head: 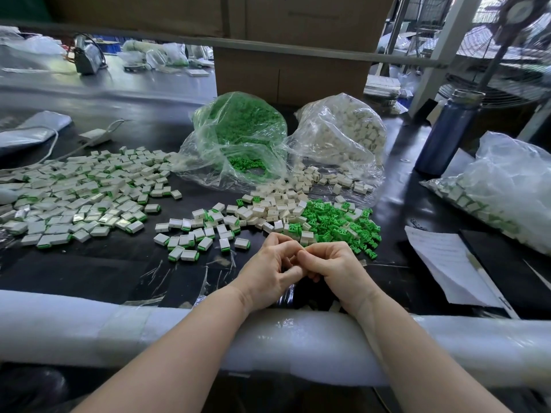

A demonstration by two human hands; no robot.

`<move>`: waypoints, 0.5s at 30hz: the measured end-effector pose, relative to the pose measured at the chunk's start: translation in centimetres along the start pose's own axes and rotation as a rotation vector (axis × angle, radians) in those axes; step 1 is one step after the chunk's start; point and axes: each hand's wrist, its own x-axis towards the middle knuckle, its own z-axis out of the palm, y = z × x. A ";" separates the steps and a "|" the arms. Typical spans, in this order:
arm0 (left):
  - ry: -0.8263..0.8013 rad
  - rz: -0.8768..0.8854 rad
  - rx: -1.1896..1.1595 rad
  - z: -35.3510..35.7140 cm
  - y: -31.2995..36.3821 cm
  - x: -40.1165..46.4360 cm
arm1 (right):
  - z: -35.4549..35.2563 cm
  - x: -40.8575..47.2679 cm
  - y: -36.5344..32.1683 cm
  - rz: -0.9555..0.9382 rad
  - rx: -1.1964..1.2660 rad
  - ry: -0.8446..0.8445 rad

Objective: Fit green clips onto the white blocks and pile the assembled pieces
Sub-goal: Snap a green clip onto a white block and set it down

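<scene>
My left hand point(272, 271) and right hand point(334, 268) meet near the desk point(98, 272) edge, fingers curled tight together on something hidden, loose green clips point(337, 223) and white blocks point(277, 208) just beyond, so I could press a clip in crooked unseen.

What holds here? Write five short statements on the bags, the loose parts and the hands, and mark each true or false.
1. The bag of green clips lies left of the bag of white blocks. True.
2. The loose green clips lie left of the assembled pieces. False: they lie to the right.
3. The left hand and right hand meet at the fingertips. True.
4. The blue bottle lies on its side. False: it stands upright.
5. The hands rest inside a bag. False: they are over the black table.
</scene>
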 end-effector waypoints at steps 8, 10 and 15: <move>0.014 0.016 -0.070 -0.1 0.0 0.0 | 0.1 -0.1 -0.2 -0.008 0.024 -0.027; 0.005 0.014 -0.069 -0.1 0.1 0.0 | 0.1 -0.1 -0.2 -0.008 0.017 -0.023; -0.008 0.018 -0.056 -0.1 0.2 -0.1 | 0.0 -0.1 -0.2 -0.011 0.005 -0.010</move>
